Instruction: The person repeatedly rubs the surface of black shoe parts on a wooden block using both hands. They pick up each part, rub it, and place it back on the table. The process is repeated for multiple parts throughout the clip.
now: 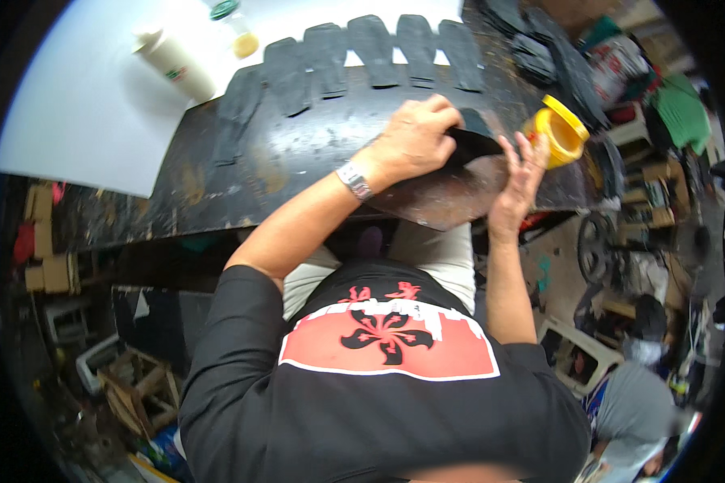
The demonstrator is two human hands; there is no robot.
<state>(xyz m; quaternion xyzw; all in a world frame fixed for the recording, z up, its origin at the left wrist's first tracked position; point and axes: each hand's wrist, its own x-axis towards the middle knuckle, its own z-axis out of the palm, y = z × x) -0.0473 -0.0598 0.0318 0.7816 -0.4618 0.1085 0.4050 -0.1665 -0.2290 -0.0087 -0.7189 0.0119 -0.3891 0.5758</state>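
My left hand (417, 138), with a metal watch at the wrist, is closed with its fingertips on the edge of a dark, flat piece (474, 143). That piece lies over a worn brown board (451, 197) at the table's near edge; my fingers hide part of it. On its other side my right hand (519, 181) is open, fingers stretched upward. Its fingertips come up against a yellow plastic tub (557, 135) with a raised lid; whether they touch it I cannot tell. Beyond my hands, several dark grey cut pieces (372, 52) lie in a curved row.
White sheets (80, 97) cover the dark table's (169, 185) left and back. On them stand a cream bottle (173, 64) and a clear jar (235, 28) with a green lid. Dark scraps (540, 56) pile up at the back right. A person in a grey top (636, 402) is at lower right.
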